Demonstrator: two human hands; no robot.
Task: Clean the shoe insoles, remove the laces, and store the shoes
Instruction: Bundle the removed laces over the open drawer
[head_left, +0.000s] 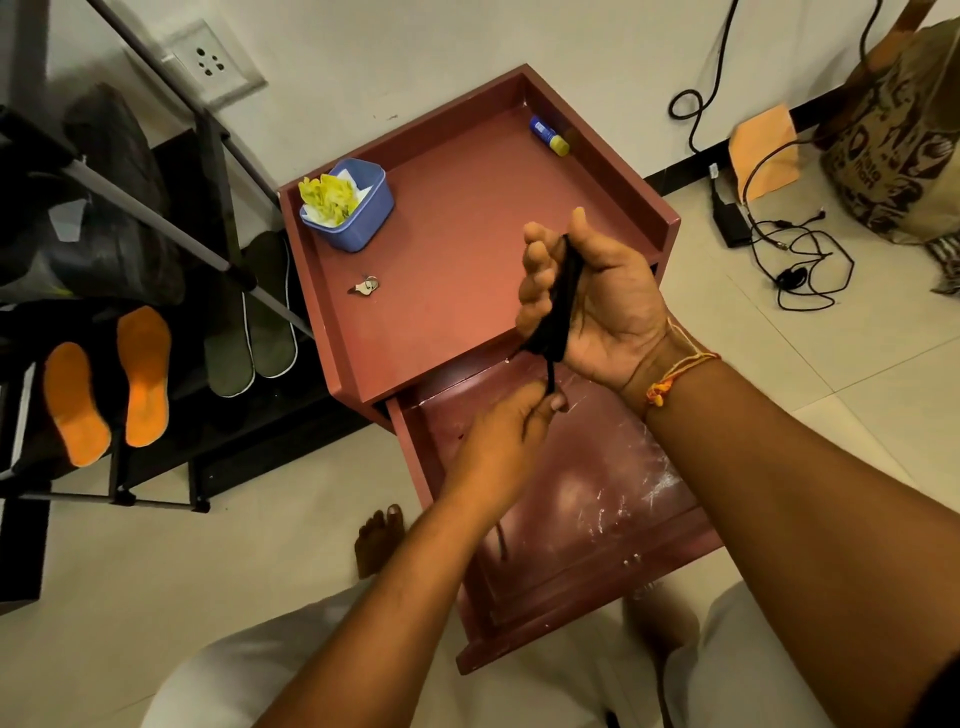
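Black lace is wound in a bundle and clasped by the curled fingers of the right hand. Its loose tail is pinched just below by the left hand. Both are held over the open drawer of the red-brown table. A blue tub and keys are noted on top. Orange insoles are seen on the shoe rack, left.

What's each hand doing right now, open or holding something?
Left hand: pinching the black lace just below its bundle.
Right hand: gripping the bundled part of that lace.
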